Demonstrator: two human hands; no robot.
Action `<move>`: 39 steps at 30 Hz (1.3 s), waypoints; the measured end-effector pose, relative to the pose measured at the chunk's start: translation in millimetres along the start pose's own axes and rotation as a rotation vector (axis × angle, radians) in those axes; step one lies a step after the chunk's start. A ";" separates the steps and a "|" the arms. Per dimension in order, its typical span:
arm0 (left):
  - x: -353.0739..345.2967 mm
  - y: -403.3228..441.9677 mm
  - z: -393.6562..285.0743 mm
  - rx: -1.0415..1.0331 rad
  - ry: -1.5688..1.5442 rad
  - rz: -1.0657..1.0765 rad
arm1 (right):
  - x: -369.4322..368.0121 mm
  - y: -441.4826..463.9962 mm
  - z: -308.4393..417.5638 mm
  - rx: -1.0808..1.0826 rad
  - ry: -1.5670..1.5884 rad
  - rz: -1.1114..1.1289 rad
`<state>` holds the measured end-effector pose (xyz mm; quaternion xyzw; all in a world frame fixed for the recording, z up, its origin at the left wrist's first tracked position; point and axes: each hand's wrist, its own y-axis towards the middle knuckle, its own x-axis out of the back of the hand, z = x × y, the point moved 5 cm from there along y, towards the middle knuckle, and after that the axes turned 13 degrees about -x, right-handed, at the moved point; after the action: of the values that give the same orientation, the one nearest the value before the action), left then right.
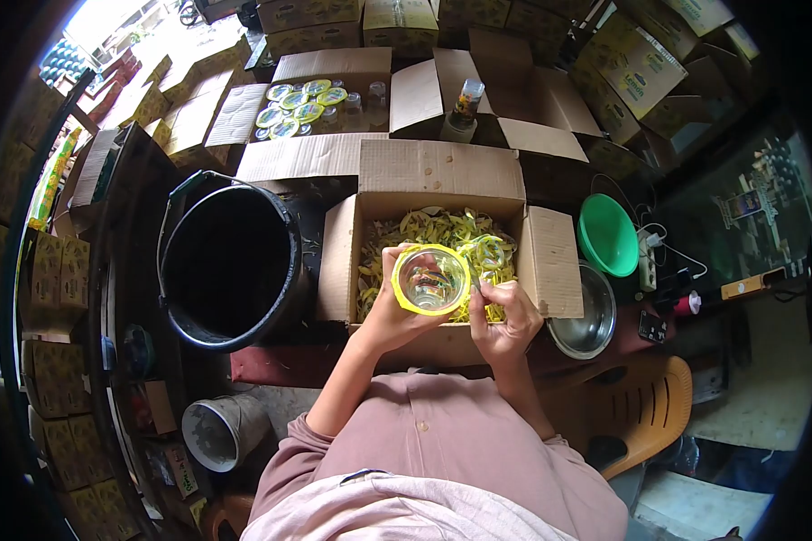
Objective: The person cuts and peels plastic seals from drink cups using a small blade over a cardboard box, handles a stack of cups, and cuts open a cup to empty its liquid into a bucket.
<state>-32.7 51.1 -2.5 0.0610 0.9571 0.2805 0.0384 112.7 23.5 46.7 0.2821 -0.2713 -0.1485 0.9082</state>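
My left hand [390,311] is wrapped round a clear round container [431,279] with a yellow rim, its round face turned up toward me. Close to the right side of that rim, my right hand [505,320] has its fingers pinched together; what they hold, if anything, is too small to tell. Both hands are over an open cardboard box [440,171] filled with yellow-green strips [424,221]. A loose tangle of clear and yellow strips [489,254] shows just above my right fingers.
A black bucket [230,261] stands left of the box. At the right are a green bowl [608,234] and a metal bowl [594,316]. Behind, one carton [311,144] holds yellow-lidded containers [302,106], and a bottle [467,101] stands beside another open carton [550,135].
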 end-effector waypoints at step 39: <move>-0.4 -1.5 0.2 0.048 -0.058 0.083 | 3.8 -1.4 -6.4 -0.072 0.113 -0.007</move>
<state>-32.4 49.9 -3.5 0.1098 0.9587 0.2570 0.0531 119.3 23.6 43.0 0.2581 -0.2132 -0.1453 0.9310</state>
